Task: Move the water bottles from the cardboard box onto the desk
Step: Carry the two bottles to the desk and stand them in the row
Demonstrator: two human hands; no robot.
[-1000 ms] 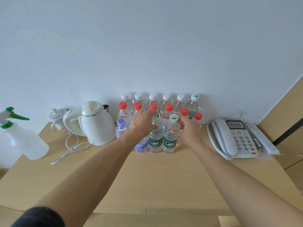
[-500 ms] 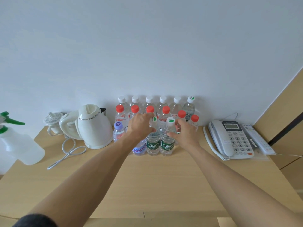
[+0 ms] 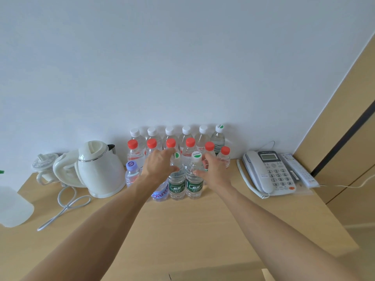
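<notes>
Two green-label water bottles stand side by side on the wooden desk (image 3: 182,230), in front of rows of red-capped bottles (image 3: 190,148) and white-capped bottles (image 3: 169,134) at the wall. My left hand (image 3: 159,167) grips the left green-label bottle (image 3: 176,186) at its shoulder. My right hand (image 3: 214,172) holds the right green-label bottle (image 3: 194,186), thumb on its front and fingers behind it. A small purple-capped bottle (image 3: 132,173) stands to the left; another with a blue label (image 3: 161,193) is partly hidden by my left wrist. A strip of cardboard (image 3: 203,275) shows at the bottom edge.
A white kettle (image 3: 99,169) with a looped cord (image 3: 67,203), a second white jug and a small cup sit at the left. A spray bottle (image 3: 12,207) stands at the far left. A white phone (image 3: 269,171) and a remote (image 3: 298,171) lie at the right.
The view has tilted up a little. Both hands stay on the two green-label bottles, which stand in the same spot on the desk.
</notes>
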